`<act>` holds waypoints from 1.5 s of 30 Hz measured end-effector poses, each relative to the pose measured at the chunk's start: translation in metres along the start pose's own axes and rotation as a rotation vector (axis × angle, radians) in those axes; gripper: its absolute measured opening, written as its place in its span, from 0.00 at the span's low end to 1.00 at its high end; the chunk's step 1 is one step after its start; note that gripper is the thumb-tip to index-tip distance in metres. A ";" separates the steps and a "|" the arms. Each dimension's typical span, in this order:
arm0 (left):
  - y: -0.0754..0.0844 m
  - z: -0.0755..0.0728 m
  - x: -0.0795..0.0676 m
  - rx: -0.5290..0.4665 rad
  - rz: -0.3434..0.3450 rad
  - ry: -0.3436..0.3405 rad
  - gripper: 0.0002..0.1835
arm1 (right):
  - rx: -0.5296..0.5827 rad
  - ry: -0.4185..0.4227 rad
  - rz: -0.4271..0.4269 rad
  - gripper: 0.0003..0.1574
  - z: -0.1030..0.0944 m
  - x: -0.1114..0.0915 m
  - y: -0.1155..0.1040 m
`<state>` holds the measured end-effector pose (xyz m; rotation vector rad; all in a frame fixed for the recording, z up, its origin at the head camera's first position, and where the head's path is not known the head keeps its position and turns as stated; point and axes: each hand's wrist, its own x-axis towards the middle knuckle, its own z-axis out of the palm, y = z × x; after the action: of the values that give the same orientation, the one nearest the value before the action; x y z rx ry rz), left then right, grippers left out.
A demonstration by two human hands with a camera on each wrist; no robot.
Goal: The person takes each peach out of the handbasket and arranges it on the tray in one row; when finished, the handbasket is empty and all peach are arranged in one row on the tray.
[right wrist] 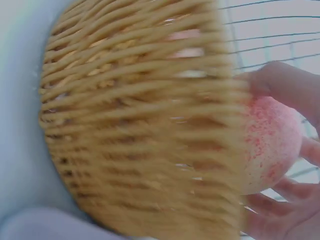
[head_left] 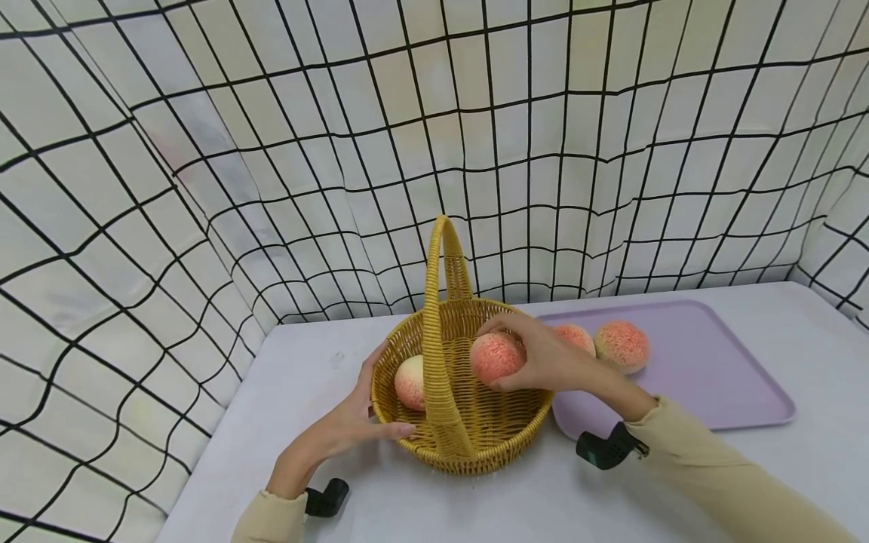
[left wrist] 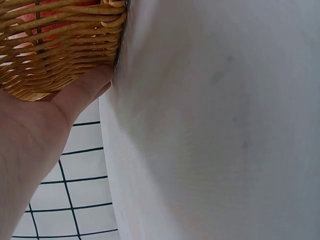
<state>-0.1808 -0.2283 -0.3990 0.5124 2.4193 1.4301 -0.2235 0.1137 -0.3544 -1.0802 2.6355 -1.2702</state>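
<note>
A golden wicker basket with a tall arched handle stands on the table. My left hand grips its left side, the thumb at the rim and the fingers along the outer wall. In the left wrist view, fingers press against the lower weave. My right hand holds a pink peach over the right half of the basket, just inside the rim. The right wrist view shows that peach partly behind the basket wall. Another peach, pale and pink, lies inside at the left, partly hidden by the handle.
A lilac tray lies to the right of the basket. Two peaches sit on it, one peach in plain sight and another peach partly behind my right hand. Black netting over white cloth borders the white table.
</note>
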 end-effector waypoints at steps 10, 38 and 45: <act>-0.001 0.001 0.001 0.011 0.001 -0.003 0.72 | -0.050 0.243 0.109 0.42 -0.086 -0.065 -0.012; -0.001 0.000 -0.005 0.017 -0.008 0.006 0.73 | -0.178 0.239 0.498 0.52 -0.121 -0.147 0.114; -0.001 0.000 -0.003 0.012 -0.008 0.004 0.73 | -0.188 0.238 0.476 0.47 -0.117 -0.146 0.117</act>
<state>-0.1786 -0.2298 -0.3997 0.5019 2.4324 1.4152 -0.2151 0.3296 -0.3959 -0.2800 2.9746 -1.1201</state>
